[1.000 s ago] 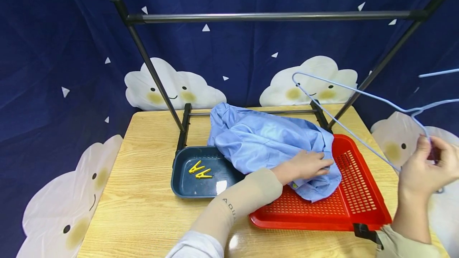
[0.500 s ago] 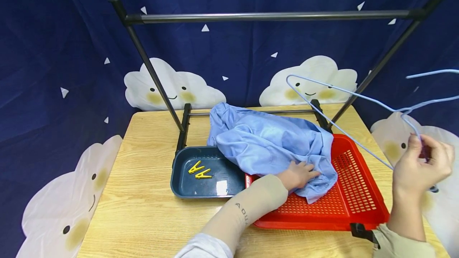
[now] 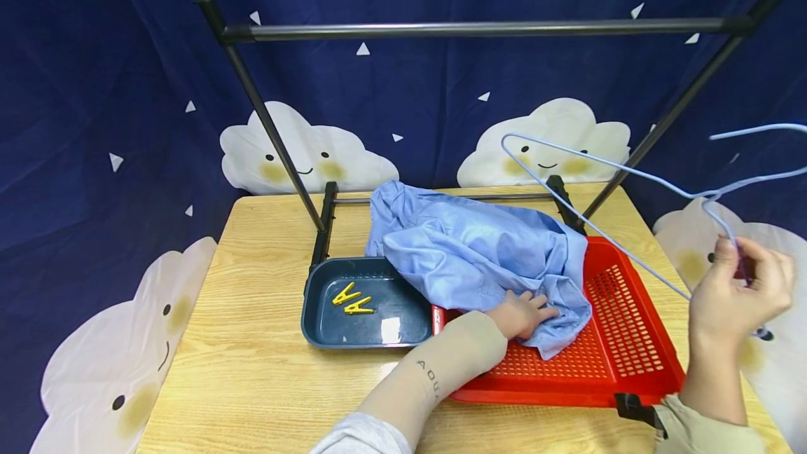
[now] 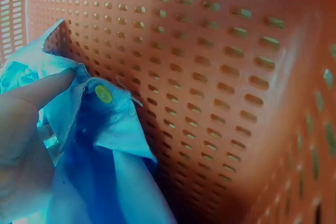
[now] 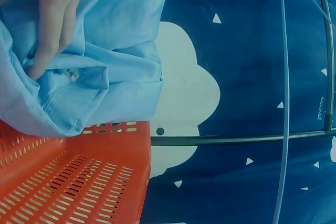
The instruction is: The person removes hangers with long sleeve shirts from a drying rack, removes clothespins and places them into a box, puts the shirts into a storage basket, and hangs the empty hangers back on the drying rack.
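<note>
A light blue shirt [image 3: 479, 247] lies bunched in the red basket [image 3: 643, 370] and over its back edge. My left hand [image 3: 520, 315] rests on the shirt's near side with its fingers spread. In the left wrist view, a finger touches cloth beside a yellow-green button [image 4: 103, 94]; the right wrist view shows straight fingers reaching into a fold [image 5: 68, 77]. Over on the right, my right hand [image 3: 737, 293] pinches the lower part of a pale blue wire clothes hanger [image 3: 706, 196] and holds it raised. The hook's tip points left; part of the hanger is out of view.
Left of the basket stands a dark blue tray [image 3: 324, 336] with two yellow clothespins [image 3: 352, 302]. Behind them rises a black rack with a horizontal bar [image 3: 479, 30], its feet on the wooden table [image 3: 252, 370]. A patterned curtain [image 3: 416, 90] hangs at the back.
My left hand has slid slightly left over the shirt, its fingers now spread, and the shirt's near edge has shifted left. My right hand and the hanger have moved a little left.
</note>
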A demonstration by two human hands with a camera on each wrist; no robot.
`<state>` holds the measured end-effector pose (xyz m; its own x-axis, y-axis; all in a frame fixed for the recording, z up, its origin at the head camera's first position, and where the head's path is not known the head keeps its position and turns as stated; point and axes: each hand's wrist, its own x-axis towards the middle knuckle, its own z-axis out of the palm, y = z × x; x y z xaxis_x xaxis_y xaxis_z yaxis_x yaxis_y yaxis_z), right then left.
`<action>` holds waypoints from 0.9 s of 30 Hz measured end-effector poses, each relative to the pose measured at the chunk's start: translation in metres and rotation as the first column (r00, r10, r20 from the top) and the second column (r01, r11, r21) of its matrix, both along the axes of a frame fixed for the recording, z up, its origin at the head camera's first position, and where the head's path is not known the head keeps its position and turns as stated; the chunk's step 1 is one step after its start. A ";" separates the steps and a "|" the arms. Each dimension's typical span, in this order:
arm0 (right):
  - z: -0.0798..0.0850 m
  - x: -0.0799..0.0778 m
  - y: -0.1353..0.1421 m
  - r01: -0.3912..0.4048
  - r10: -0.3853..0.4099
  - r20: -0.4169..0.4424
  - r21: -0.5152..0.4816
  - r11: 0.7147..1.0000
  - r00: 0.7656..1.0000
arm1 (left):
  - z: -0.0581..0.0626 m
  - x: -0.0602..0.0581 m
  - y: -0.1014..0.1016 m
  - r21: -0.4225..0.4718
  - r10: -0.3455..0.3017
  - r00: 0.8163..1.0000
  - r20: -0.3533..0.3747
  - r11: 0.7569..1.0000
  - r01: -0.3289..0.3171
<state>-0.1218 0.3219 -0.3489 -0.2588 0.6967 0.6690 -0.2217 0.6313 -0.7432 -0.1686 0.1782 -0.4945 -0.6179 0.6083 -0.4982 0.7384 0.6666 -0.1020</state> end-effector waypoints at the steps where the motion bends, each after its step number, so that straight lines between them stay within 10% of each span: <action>1: 0.000 0.000 0.000 -0.001 0.001 0.002 0.001 1.000 1.000 | 0.001 -0.001 0.000 0.006 0.000 1.000 0.004 1.000 0.000; 16: -0.004 0.000 0.001 0.005 -0.006 0.030 0.026 1.000 1.000 | 0.038 -0.021 0.001 0.149 -0.060 0.985 0.162 0.988 0.035; 27: -0.007 -0.006 0.004 -0.001 0.001 0.020 0.034 0.999 1.000 | 0.086 -0.026 -0.023 0.231 -0.178 0.984 -0.002 0.957 0.174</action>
<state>-0.1279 0.3261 -0.3562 -0.2728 0.6733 0.6872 -0.2081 0.6561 -0.7254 -0.1951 0.1552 -0.4084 -0.4827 0.8059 -0.3428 0.8465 0.5297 0.0534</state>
